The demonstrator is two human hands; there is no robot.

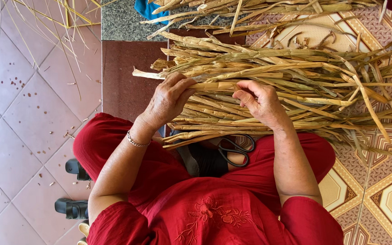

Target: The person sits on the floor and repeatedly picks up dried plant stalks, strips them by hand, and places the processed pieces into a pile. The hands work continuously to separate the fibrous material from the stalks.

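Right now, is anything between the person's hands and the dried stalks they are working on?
Nothing visible. The left hand and the right hand both already rest on the dried stalks, fingers curled around one pale stalk between them. The black scissors lie apart on the lap, below the bundle.

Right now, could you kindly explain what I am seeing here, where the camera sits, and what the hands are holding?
There is no machine: a person in red works with bare hands, filmed by one camera on their head, looking down. The left hand, with a bracelet at its wrist, and the right hand both grip one dried stalk from a bundle of stalks lying across the lap. Black scissors rest on the lap. More stalks lie beyond, and sandals stand on the tiled floor.
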